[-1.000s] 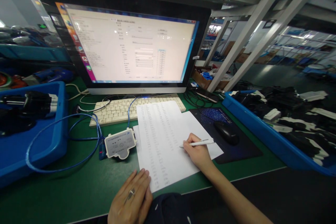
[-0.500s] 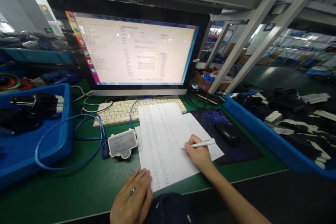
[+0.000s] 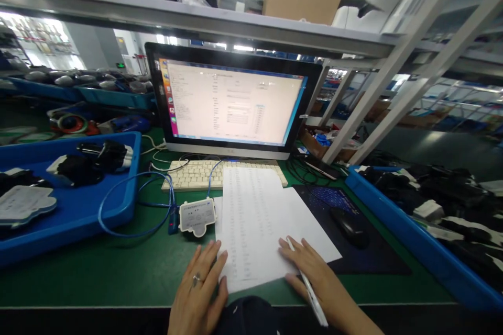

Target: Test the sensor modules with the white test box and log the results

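My left hand (image 3: 199, 288), with a ring on one finger, lies flat at the left edge of the handwritten sheet (image 3: 251, 225). Its fingers are stretched out and hold nothing. Over the lower right of the papers, my right hand (image 3: 319, 278) has its fingers spread with a white pen (image 3: 312, 296) tucked between them, the rear end pointing toward me. Another white sheet (image 3: 308, 225) lies partly beneath the written one. Left of the papers is a small grey and white device (image 3: 197, 216), joined to a blue cable (image 3: 118, 233).
A monitor (image 3: 236, 104) stands behind a cream keyboard (image 3: 192, 175). At right, a black mouse (image 3: 349, 222) rests on a dark mouse pad (image 3: 377, 254). Blue bins (image 3: 135, 183) with black and white parts flank the workspace. A metal shelf (image 3: 220, 21) crosses above.
My right hand has left its writing grip; its fingers are now spread, with the pen swung back between them. My left hand stays by the paper's edge. The camera view has tilted up.
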`<state>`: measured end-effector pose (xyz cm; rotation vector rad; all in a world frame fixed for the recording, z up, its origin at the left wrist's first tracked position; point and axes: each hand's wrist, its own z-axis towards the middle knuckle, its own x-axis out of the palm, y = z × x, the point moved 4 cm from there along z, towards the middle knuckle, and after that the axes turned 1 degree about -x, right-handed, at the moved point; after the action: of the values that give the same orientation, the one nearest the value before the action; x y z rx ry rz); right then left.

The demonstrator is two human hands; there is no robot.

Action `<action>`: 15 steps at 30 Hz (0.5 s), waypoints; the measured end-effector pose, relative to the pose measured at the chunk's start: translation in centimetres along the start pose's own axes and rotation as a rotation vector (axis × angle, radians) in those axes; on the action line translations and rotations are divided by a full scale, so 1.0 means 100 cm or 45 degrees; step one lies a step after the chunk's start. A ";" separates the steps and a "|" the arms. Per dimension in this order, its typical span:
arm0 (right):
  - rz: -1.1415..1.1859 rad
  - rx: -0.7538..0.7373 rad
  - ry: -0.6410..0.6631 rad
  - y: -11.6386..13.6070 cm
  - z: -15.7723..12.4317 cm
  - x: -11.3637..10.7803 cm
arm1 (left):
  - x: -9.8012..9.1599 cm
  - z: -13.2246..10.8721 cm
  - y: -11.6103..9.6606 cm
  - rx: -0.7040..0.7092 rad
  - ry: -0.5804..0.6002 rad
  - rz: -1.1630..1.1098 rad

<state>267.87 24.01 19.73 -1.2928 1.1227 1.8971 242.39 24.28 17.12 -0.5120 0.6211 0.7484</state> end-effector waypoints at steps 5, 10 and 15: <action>-0.064 -0.050 -0.020 -0.012 0.014 0.005 | -0.008 0.003 0.000 -0.016 -0.001 0.053; -0.324 -0.082 -0.254 -0.062 0.031 -0.013 | -0.019 0.000 0.007 -0.007 0.026 0.172; -0.671 -0.070 -0.477 -0.116 0.047 -0.028 | -0.032 -0.005 0.022 -0.092 0.014 0.278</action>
<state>276.29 33.75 19.45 -1.0656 0.4814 1.6750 238.73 23.84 18.44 -0.5201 0.6685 0.9783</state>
